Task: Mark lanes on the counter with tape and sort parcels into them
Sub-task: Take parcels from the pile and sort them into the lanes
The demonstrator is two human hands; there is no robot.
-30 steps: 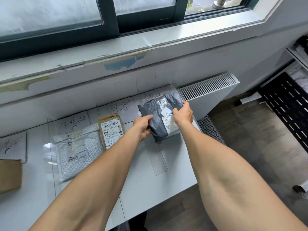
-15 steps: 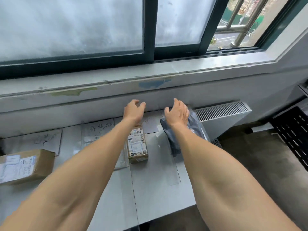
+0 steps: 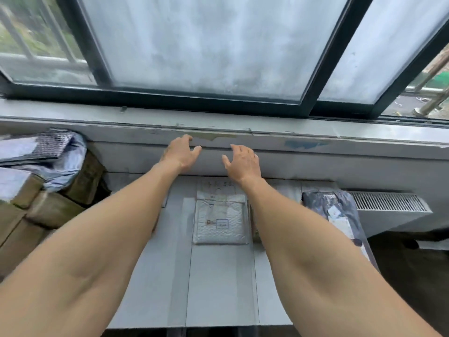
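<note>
On the grey counter [image 3: 218, 288] under the window, strips of clear tape [image 3: 178, 276] run front to back and split the top into lanes. The middle lane holds a white padded mailer [image 3: 221, 221] lying flat, label up, with a handwritten paper sign [image 3: 218, 184] just behind it against the wall. The lane at the right end holds a dark grey poly bag parcel [image 3: 332, 207], also flat, white labels showing. Most of the lane between these two is hidden by the right forearm. Off to the left sits a heap of brown cardboard boxes [image 3: 46, 210] with grey and silvery mailer bags [image 3: 46, 152] piled on top.

Both hands are raised above the counter, up by the wall below the sill, and neither holds a thing. The left hand [image 3: 181, 154] has its fingers spread and slightly curled; the right hand [image 3: 243, 164] is likewise spread wide.

Behind runs a pale window sill [image 3: 315, 131] with chipped paint, dark-framed frosted panes [image 3: 206, 45] above it. A white radiator [image 3: 388, 207] stands at the right.
</note>
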